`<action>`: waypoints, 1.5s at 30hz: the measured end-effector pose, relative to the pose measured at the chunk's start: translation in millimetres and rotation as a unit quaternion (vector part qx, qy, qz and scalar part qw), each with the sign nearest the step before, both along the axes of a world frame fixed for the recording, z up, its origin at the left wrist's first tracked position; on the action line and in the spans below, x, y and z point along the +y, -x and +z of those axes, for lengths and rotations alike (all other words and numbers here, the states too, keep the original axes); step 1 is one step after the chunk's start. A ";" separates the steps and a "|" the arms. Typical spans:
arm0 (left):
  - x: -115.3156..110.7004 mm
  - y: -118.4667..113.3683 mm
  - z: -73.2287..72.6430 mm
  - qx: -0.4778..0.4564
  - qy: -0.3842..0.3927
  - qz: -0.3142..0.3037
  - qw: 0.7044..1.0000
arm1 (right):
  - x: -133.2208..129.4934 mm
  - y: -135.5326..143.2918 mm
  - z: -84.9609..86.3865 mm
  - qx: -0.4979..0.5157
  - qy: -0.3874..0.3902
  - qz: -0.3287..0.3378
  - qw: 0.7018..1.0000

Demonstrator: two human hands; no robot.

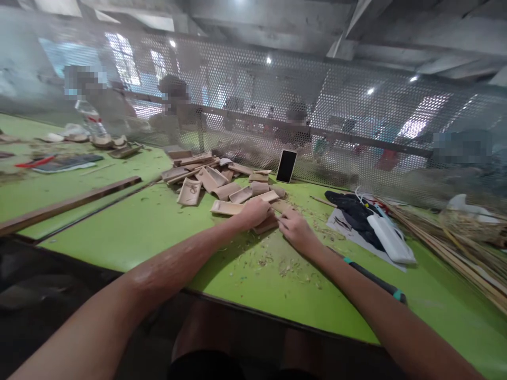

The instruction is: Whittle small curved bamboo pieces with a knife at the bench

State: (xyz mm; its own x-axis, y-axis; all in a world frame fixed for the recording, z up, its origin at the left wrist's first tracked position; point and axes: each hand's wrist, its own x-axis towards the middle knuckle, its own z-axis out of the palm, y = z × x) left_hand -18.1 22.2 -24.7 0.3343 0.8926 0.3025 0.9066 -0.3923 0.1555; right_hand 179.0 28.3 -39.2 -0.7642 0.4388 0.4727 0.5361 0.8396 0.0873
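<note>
Both of my hands meet over the green table, at the near edge of a heap of curved, pale bamboo pieces (214, 179). My left hand (255, 212) is closed and presses on a short split bamboo piece (265, 226), which shows below its fingers. My right hand (296, 228) is beside it, fingers curled together near the right end of that piece; what they pinch is too small to make out. Another bamboo piece (225, 208) lies just left of my left hand. Wood shavings (291, 269) are scattered below my hands.
A dark-handled tool with green bands (374, 277) lies by my right forearm. Farther right are a white pouch-like object (392, 240), black cloth (350, 208) and long bamboo strips (455, 240). A phone (286, 165) leans against the perforated metal screen (245, 121). A wooden bar (71, 205) lies left.
</note>
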 end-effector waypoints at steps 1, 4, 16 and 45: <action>0.6 -0.1 0.0 0.005 0.001 0.004 1.000 | 1.0 0.0 0.2 0.005 0.002 -0.003 1.000; 2.6 -0.9 -1.0 0.009 0.001 0.023 1.000 | 3.9 -0.6 0.9 0.004 0.001 0.012 1.000; -5.5 -4.8 2.6 0.026 0.010 0.029 0.999 | 0.8 -3.5 -5.7 0.021 -0.013 -0.020 1.000; -10.6 -0.7 6.3 -0.015 0.012 0.038 0.999 | -22.8 16.3 7.5 -0.118 -0.055 -0.107 0.986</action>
State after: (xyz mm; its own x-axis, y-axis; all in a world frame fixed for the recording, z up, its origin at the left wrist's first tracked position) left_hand -17.4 11.6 -18.4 0.2564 0.9221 0.2899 0.9285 -0.3183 0.1911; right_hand 162.7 5.5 -31.7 -0.7537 0.5582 0.3470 0.6542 0.6879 0.3144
